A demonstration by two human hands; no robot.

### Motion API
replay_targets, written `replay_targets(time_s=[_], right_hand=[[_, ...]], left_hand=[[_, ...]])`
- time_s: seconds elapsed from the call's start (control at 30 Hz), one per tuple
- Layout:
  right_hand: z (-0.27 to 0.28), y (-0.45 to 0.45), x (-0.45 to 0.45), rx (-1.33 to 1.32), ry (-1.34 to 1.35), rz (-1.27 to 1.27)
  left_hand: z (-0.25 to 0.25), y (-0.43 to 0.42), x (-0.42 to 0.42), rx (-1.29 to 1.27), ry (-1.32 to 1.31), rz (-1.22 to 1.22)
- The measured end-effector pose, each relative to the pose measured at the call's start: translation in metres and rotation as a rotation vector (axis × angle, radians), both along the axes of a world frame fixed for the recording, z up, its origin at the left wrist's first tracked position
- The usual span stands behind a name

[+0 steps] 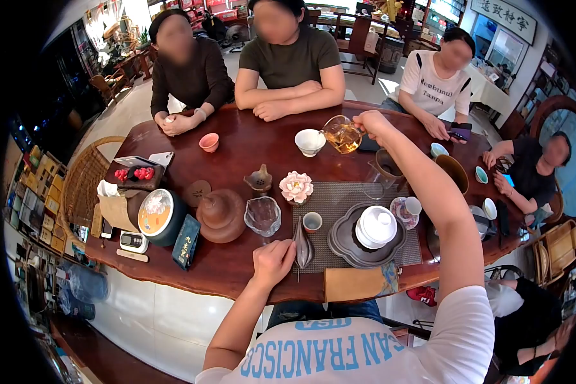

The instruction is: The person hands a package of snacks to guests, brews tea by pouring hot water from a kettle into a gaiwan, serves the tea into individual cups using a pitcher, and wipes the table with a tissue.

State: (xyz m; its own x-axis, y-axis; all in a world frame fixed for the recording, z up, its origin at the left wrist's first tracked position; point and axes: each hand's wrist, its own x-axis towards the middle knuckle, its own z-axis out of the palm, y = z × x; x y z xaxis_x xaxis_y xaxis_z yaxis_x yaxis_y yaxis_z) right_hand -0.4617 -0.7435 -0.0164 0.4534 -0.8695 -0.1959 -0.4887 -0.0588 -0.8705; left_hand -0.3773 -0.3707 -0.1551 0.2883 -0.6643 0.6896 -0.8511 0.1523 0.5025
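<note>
My right hand (372, 126) reaches far across the table, its fingers wrapped round the handle of a glass pitcher (343, 136) of amber tea. The pitcher is tilted left, its spout at the rim of a white cup (310, 143). I cannot make out a stream of tea. My left hand (274, 264) rests as a fist on the near table edge, with nothing visible in it. Close beside it lies a dark leaf-shaped tea holder (303, 246). A small grey cup (312, 222) and a clear glass bowl (262, 216) stand just beyond.
A white lidded gaiwan (376, 226) stands on a dark scalloped tray (339, 246) under my right forearm. A brown clay pot (220, 216), a peony ornament (297, 187) and a pink cup (208, 142) share the wooden table (249, 128). Several people sit around it.
</note>
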Motion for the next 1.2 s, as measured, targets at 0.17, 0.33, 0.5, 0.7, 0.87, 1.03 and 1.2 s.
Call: replay_targets(time_s=[0.17,0.33,0.5,0.7,0.87,1.03,1.2], right_hand=[[-0.010,-0.009,0.004,-0.040,-0.068,0.003],[0.001,0.003,0.003,-0.037,-0.026,-0.008],[-0.001,-0.001,0.004,-0.064,0.007,0.052],[-0.004,-0.004,0.008,-0.075,0.012,0.031],[-0.001,-0.003,0.007,-0.073,0.005,0.032],[-0.001,-0.004,0.008,-0.088,0.020,0.032],[-0.003,-0.007,0.009,-0.076,-0.007,0.054]], left_hand=[[-0.002,-0.001,0.000,-0.008,-0.004,-0.006],[-0.002,0.000,0.001,-0.005,0.003,-0.010],[0.000,-0.001,0.000,0.001,-0.007,0.008],[-0.001,-0.001,0.000,-0.006,-0.004,0.006],[0.000,-0.001,0.000,-0.004,-0.007,0.006],[0.001,-0.001,0.000,-0.002,-0.004,0.008],[0.000,-0.001,0.000,-0.011,-0.003,0.004]])
